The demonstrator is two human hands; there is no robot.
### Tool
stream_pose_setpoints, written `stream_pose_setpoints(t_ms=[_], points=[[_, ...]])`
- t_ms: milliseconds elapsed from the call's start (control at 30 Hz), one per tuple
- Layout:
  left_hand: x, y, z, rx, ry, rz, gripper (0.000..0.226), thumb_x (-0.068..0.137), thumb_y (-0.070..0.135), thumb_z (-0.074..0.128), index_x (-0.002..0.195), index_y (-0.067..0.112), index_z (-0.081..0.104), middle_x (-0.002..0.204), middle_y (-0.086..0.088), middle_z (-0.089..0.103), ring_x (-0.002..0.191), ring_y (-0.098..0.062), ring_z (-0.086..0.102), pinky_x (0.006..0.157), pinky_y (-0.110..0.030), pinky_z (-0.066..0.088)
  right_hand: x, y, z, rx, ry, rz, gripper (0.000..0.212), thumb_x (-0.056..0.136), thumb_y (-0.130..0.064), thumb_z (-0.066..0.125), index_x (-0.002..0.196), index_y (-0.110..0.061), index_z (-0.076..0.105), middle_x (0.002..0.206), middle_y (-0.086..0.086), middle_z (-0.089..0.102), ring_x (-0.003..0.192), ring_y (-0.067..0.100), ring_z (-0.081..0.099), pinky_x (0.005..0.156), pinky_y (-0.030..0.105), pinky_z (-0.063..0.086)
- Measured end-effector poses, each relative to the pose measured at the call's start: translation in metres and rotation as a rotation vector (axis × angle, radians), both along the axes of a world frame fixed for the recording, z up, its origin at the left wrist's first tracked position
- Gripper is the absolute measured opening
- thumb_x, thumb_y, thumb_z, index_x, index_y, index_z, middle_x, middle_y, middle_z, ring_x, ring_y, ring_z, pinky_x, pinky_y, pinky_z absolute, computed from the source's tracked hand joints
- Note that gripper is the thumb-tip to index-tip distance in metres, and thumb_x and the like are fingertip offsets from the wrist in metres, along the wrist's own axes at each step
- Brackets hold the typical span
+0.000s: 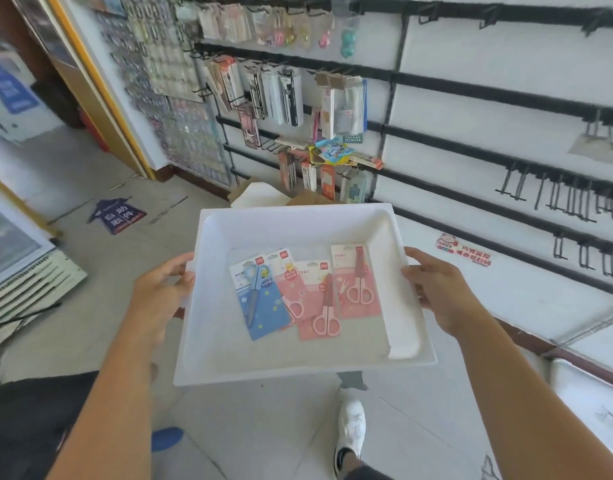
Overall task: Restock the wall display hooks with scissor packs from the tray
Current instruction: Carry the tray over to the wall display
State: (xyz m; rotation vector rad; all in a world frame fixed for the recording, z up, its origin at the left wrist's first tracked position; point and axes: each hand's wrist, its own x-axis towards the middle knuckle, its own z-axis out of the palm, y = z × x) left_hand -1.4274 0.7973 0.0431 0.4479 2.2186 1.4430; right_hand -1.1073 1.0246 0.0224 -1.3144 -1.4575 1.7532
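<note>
I hold a white plastic tray [405, 344] in front of me, above the floor. My left hand [161, 292] grips its left rim and my right hand [436, 289] grips its right rim. Several scissor packs lie flat in it: a blue pack [260, 306] at the left and three pink packs, the rightmost pink pack [355, 282] lying apart from the overlapping others. On the white wall to the right, black rails carry bare display hooks [571, 199].
Stationery packs [284, 95] hang on hooks at the left part of the wall. Open cardboard boxes [260, 195] sit on the floor below them. A blue floor sticker [119, 214] and a white cabinet [24, 271] lie to the left. My white shoe [350, 431] is below the tray.
</note>
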Motion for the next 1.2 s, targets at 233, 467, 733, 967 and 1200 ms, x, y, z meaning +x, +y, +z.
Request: stream_pose_setpoints(t_ms=[233, 467, 733, 967, 1200], points=[[-0.066, 0.144, -0.015, -0.009, 0.001, -0.042, 0.032, 0.098, 0.004, 0.055, 0.11, 0.031, 0.066, 0.126, -0.011, 0.061, 0.075, -0.018, 0.061, 0.057, -0.031, 0.054, -0.069, 0.139, -0.024, -0.063, -0.015, -0.055, 0.043, 0.092, -0.007, 0.058, 0.124, -0.034, 0.072, 0.102, 0.005, 0.074, 0.09, 0.025, 0.063, 0.088, 0.04, 0.049], [-0.136, 0.272, -0.032, -0.043, 0.006, -0.122, 0.032, 0.098, 0.004, 0.056, 0.114, 0.029, 0.067, 0.121, -0.01, 0.061, 0.077, -0.021, 0.063, 0.061, -0.035, 0.055, -0.12, 0.237, -0.032, -0.1, -0.068, -0.148, 0.043, 0.095, -0.009, 0.053, 0.119, -0.038, 0.073, 0.091, -0.001, 0.077, 0.08, 0.021, 0.063, 0.085, 0.041, 0.052], [-0.237, 0.417, -0.083, -0.089, -0.016, -0.341, 0.034, 0.096, 0.004, 0.056, 0.113, 0.032, 0.067, 0.107, -0.002, 0.059, 0.082, -0.026, 0.061, 0.053, -0.032, 0.051, -0.189, 0.311, -0.068, -0.136, -0.146, -0.373, 0.042, 0.097, 0.001, 0.051, 0.111, -0.033, 0.072, 0.07, -0.007, 0.073, 0.066, 0.016, 0.062, 0.067, 0.029, 0.051], [-0.274, 0.506, -0.106, -0.159, -0.025, -0.517, 0.035, 0.097, 0.002, 0.054, 0.122, 0.024, 0.065, 0.108, -0.002, 0.055, 0.082, -0.017, 0.057, 0.061, -0.025, 0.046, -0.218, 0.325, -0.1, -0.225, -0.216, -0.603, 0.042, 0.099, -0.003, 0.044, 0.121, -0.028, 0.068, 0.084, -0.002, 0.067, 0.068, 0.017, 0.057, 0.072, 0.031, 0.048], [-0.268, 0.541, -0.14, -0.258, -0.081, -0.525, 0.036, 0.095, 0.002, 0.058, 0.123, 0.025, 0.065, 0.117, -0.006, 0.06, 0.085, -0.02, 0.061, 0.063, -0.027, 0.05, -0.218, 0.34, -0.126, -0.216, -0.261, -0.676, 0.044, 0.098, 0.001, 0.037, 0.102, -0.029, 0.069, 0.073, -0.003, 0.057, 0.059, 0.014, 0.048, 0.05, 0.02, 0.039]])
